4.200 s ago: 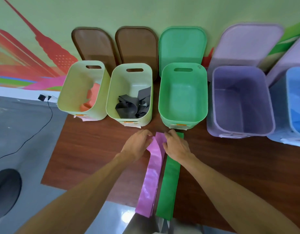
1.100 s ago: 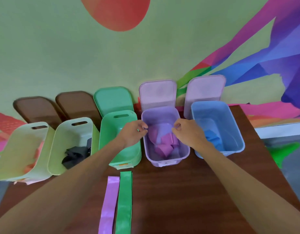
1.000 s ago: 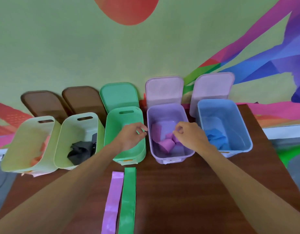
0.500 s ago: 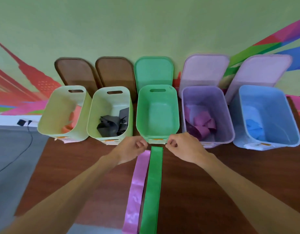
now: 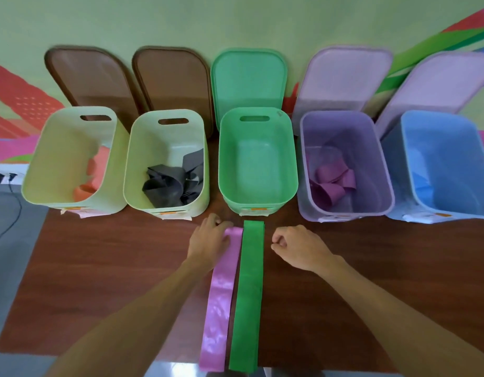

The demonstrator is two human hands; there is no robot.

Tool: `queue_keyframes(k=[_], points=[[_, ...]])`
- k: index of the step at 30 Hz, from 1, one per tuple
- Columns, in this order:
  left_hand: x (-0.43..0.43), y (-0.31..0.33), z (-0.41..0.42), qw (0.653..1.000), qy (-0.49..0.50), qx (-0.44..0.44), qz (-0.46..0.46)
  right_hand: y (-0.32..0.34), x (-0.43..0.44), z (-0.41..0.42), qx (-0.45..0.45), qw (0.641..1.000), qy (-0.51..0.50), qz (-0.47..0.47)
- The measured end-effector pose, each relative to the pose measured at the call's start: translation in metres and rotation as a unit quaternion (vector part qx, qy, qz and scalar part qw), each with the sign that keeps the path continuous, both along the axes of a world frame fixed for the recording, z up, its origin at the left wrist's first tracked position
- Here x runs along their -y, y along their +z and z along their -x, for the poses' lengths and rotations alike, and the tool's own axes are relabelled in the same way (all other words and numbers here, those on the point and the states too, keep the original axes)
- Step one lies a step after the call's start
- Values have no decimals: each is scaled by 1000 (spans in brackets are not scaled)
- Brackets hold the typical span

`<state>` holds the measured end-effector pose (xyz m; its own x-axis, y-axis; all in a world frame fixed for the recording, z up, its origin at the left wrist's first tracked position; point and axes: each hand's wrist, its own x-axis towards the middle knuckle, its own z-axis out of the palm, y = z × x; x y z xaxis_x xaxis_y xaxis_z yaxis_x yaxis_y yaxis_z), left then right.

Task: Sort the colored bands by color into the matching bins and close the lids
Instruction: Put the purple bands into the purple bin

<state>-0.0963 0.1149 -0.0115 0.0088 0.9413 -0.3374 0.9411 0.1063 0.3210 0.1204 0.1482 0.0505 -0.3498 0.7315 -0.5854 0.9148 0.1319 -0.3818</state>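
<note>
While the left hand point(image 5: 210, 242) pinches the far end of the pink band point(image 5: 219, 303), the right hand point(image 5: 299, 247) sits curled, holding nothing, just beside the green band point(image 5: 249, 295). Both bands lie flat on the table point(image 5: 99, 254), side by side, below the green bin point(image 5: 258, 159).

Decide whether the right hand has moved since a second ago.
Yes. The right hand has come back from over the purple bin toward the person, beside the green band.
</note>
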Motion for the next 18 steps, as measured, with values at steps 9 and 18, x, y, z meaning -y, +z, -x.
queue_keyframes(k=[9, 18], points=[[3, 3, 11, 995, 18, 35, -96, -6, -4, 13, -15, 1000, -11, -3], [9, 23, 29, 996, -1, 64, -65, -8, -5, 63, -46, 999, 10, -19]])
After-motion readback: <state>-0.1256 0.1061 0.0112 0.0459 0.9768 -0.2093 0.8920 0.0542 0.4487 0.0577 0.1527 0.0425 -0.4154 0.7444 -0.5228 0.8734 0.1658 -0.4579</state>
